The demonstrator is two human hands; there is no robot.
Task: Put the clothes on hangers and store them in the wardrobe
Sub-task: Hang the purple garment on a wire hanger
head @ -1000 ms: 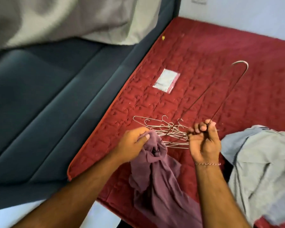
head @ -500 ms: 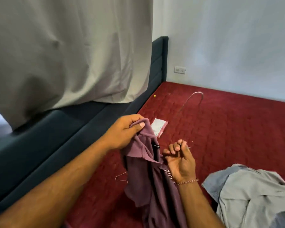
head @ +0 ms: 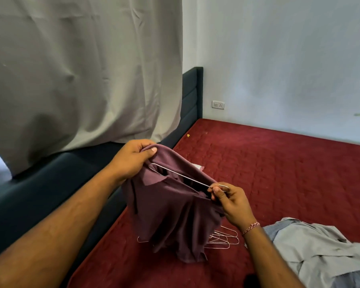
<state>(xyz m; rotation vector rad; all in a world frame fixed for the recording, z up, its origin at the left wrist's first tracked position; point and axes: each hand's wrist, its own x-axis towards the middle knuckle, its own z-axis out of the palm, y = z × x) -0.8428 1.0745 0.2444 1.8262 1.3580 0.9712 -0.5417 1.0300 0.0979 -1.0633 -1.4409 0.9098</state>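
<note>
1. Left hand [head: 131, 161] pinches the maroon shirt [head: 170, 208] at its top edge, held above the red bed [head: 278, 167].
2. Right hand [head: 230, 201] grips the wire hanger [head: 181, 176], which sits inside the shirt's opening.
3. Spare hangers [head: 222, 239] lie on the bed below.

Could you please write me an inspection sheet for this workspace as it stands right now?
Surface: red mattress, quilted.
Job's things: maroon shirt held up over the mattress, wire hanger partly inside its neck; spare hangers lying below; grey clothes heaped at right.
Clutter: white packet behind the shirt; small yellow speck.
Hands: left hand grips the shirt's edge; right hand pinches the hanger.
Cables: nothing seen.
Surroundings: dark headboard, grey curtain, white wall with socket.
</note>
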